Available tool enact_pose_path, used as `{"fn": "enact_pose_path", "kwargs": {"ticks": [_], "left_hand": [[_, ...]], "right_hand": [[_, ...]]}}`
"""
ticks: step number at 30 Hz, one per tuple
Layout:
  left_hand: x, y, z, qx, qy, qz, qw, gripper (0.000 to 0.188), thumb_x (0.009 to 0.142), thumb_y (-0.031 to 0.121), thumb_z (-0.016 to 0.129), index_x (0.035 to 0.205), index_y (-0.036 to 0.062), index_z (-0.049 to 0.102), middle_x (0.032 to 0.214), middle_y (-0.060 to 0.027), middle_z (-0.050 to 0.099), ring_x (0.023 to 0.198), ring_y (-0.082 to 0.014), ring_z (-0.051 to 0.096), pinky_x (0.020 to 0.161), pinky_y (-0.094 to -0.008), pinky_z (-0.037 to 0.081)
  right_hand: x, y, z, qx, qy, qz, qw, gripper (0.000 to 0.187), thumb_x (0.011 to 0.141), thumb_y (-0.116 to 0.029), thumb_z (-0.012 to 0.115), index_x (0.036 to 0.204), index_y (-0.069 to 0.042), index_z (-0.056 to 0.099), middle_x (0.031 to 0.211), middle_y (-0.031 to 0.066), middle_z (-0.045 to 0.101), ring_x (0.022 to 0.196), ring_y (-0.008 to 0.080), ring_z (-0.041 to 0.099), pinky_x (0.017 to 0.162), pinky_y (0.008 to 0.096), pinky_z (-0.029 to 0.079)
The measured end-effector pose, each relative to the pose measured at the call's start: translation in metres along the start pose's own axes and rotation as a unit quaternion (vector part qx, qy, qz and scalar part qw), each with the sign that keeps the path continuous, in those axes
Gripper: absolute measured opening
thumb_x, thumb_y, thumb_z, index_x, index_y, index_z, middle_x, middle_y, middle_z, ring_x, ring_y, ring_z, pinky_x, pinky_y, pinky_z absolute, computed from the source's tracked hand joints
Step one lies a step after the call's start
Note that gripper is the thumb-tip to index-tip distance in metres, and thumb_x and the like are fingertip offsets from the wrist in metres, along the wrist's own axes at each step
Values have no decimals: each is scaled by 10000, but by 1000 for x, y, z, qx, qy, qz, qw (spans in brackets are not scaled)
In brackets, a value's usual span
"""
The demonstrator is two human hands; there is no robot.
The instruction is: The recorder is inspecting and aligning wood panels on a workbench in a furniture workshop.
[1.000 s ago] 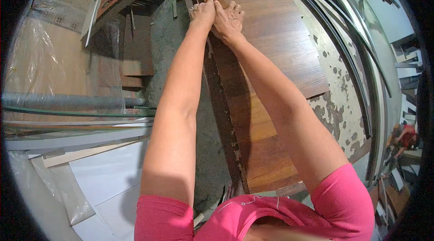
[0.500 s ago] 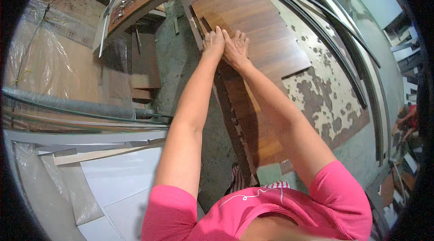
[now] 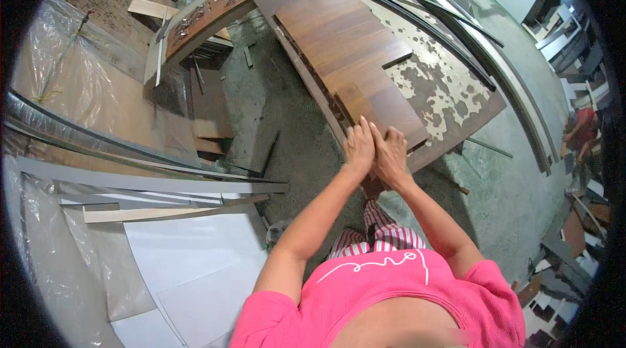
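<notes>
A small wood-grain strip lies at the left edge of a brown wood-grain panel. My left hand is closed on the strip's near end. My right hand sits against it, closed over the same piece, with the thumbs side by side and pointing forward. Both hands are over the near end of the panels, close to my body. The hands hide how the fingers grip the strip and its near end. A second wood-grain surface extends beside them to the right.
Under the panels is a worktable with a patchy, peeling top. Long dark strips run along its far right. White boards lean at the lower left, beside plastic-wrapped sheets. A person in red is at the far right.
Both hands have drawn back toward my body along the panel's left edge, and the small strip has come with them. My elbows are more bent, and the view has shifted.
</notes>
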State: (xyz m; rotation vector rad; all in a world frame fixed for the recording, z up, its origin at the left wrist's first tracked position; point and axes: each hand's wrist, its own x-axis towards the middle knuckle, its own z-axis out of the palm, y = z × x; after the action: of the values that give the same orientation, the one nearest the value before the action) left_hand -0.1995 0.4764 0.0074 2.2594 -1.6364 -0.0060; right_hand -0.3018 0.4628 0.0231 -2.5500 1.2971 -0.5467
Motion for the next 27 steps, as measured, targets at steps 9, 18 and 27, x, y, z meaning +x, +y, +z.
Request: {"fn": "enact_pose_path", "kwargs": {"ticks": [9, 18, 27], "left_hand": [[-32, 6, -8, -26, -27, 17, 999, 470, 817, 91, 485, 1248, -47, 359, 922, -139, 531, 895, -281, 509, 711, -377, 468], [18, 3, -4, -26, -67, 18, 997, 553, 779, 67, 543, 1274, -46, 323, 974, -155, 531, 955, -299, 502, 754, -387, 460], [87, -20, 9, -14, -29, 2, 999, 452, 868, 190, 471, 1251, -26, 365, 926, -164, 554, 876, -319, 526, 760, -400, 457]], "right_hand": [[-33, -8, -16, -26, -20, 23, 999, 698, 651, -240, 646, 1291, -167, 376, 1031, 149, 394, 972, 319, 387, 804, 429, 342], [12, 8, 5, -20, 29, 35, 999, 602, 681, -221, 630, 1254, -179, 449, 1016, 139, 425, 947, 307, 419, 788, 414, 343], [88, 14, 20, 1, 28, 34, 999, 560, 709, -226, 615, 1245, -184, 456, 1026, 135, 418, 970, 291, 406, 785, 398, 336]]}}
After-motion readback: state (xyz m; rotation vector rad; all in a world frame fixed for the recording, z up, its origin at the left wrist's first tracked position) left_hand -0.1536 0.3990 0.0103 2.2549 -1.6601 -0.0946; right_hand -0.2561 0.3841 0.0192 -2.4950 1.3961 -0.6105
